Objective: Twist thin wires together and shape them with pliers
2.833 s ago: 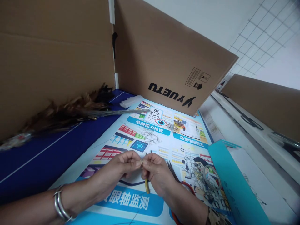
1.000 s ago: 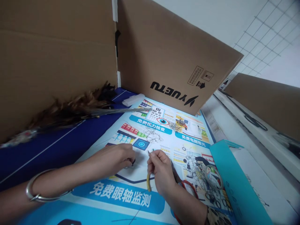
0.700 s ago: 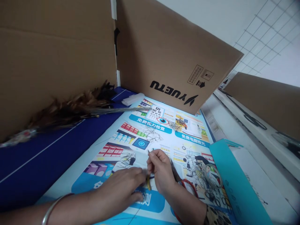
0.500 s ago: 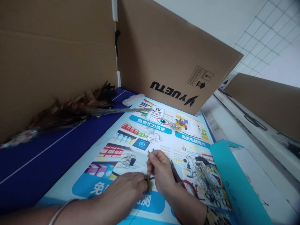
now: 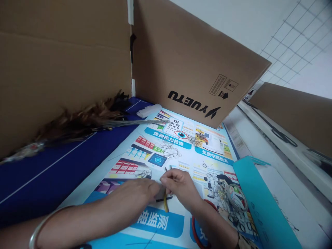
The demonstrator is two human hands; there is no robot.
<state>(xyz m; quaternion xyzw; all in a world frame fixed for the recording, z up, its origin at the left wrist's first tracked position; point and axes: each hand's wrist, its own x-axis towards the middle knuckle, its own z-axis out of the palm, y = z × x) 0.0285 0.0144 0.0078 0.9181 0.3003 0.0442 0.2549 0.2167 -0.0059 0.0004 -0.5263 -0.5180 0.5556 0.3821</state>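
My left hand (image 5: 141, 193), a bracelet on its wrist, reaches in from the left with its fingers closed and their tips largely hidden. My right hand (image 5: 181, 188) is pinched, its thumb and forefinger meeting the left fingertips; whatever is between them is too small to make out. Just below the right fingers a thin yellow-brown strip (image 5: 166, 203) hangs or lies, and I cannot tell which hand, if any, holds it. Red-handled scissors (image 5: 195, 232) lie partly under my right forearm. Dark pointed tips (image 5: 168, 168) show beyond the right hand.
A printed poster (image 5: 173, 224) covers the table. Tangled rings and wires (image 5: 223, 193) and a tape roll (image 5: 237, 197) lie right, beside a teal box (image 5: 267, 204). Brown feathers (image 5: 80, 117) and thin wires (image 5: 135, 122) lie left. Cardboard panels (image 5: 186, 52) stand behind.
My left hand has moved up from beside the yellow-brown strip to meet the right fingertips. My right hand has shifted slightly down, and more of the strip shows.
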